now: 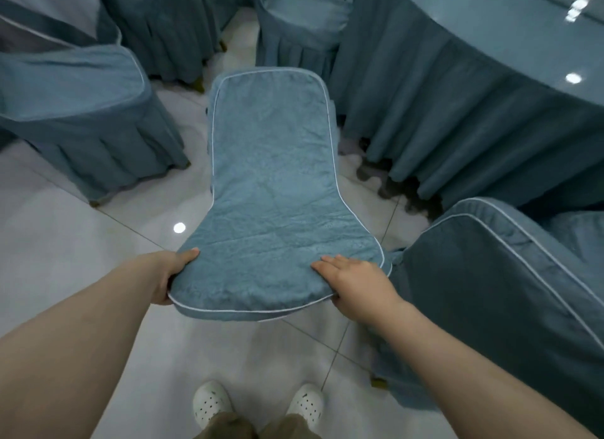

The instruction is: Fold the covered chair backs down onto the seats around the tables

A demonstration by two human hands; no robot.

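White shoes (209,402) are planted on the tiled floor (65,226), and the covered chair back (274,177) is taken at its near rim. The left hand (175,275) is clamped round one corner, thumb on top. The right hand (356,281) is laid flat-fingered over the other, thumb seemingly hooked beneath. Both corners are held, it is judged, so the back can be tipped evenly. Beyond, it is flanked by a neighbouring chair (72,88) and the skirted desk (490,46).
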